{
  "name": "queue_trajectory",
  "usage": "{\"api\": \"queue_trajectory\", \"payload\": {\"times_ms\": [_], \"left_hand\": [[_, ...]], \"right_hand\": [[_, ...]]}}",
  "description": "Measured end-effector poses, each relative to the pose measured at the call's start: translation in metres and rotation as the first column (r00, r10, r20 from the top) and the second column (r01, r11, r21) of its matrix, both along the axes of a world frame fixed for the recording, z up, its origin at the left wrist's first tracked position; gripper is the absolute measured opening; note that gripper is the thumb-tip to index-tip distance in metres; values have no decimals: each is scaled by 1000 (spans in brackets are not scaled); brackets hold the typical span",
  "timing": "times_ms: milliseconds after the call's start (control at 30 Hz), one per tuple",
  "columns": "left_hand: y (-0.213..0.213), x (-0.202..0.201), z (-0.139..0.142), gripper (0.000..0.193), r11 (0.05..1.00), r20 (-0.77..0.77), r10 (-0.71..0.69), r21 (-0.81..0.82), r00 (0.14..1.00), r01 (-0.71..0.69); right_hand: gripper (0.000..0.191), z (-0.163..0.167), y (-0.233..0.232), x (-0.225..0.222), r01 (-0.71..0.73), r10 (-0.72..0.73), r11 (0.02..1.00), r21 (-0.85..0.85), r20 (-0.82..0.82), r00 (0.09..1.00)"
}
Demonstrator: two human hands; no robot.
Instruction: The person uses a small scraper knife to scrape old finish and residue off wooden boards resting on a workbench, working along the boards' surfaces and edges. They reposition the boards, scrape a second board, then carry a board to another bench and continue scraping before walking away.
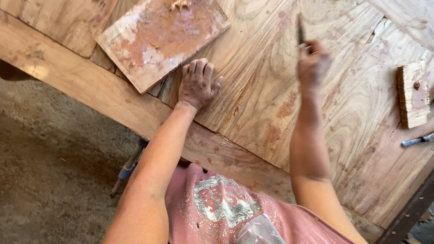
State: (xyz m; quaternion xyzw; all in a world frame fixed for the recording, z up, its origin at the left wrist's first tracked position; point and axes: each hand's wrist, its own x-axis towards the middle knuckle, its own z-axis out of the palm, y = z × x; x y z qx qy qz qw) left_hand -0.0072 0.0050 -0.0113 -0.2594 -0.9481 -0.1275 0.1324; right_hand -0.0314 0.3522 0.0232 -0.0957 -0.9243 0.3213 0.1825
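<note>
My left hand lies flat, palm down and fingers apart, on a large wooden panel with bold grain. It holds nothing. My right hand, blurred, is closed around a thin dark tool whose tip points away from me over the panel. Just beyond my left hand lies a small board smeared with reddish-brown filler.
A small wooden block sits at the right of the panel, with a blue-handled tool just below it. A thick wooden rail borders the panel's near edge. Dusty ground lies at the left, with a metal leg.
</note>
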Motion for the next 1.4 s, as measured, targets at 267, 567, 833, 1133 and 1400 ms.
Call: {"api": "queue_trajectory", "payload": {"times_ms": [267,567,833,1133,1400], "left_hand": [[2,-2,2,42,1000,32,10,-3,999,-9],[2,-2,3,44,999,-7,10,39,1000,-9],[0,0,-1,42,1000,3,8,9,1000,-8],[0,-4,2,45,1000,-5,6,-24,1000,-6],[-1,-2,2,43,999,-3,0,54,1000,0]], "right_hand": [[14,7,-74,-26,-82,-30,957,280,371,928],[17,36,-76,-98,82,-202,866,494,195,960],[20,48,-77,-103,128,-224,944,303,311,924],[18,44,-72,-119,113,-226,908,403,246,942],[8,31,-60,-144,99,-176,843,529,98,979]]}}
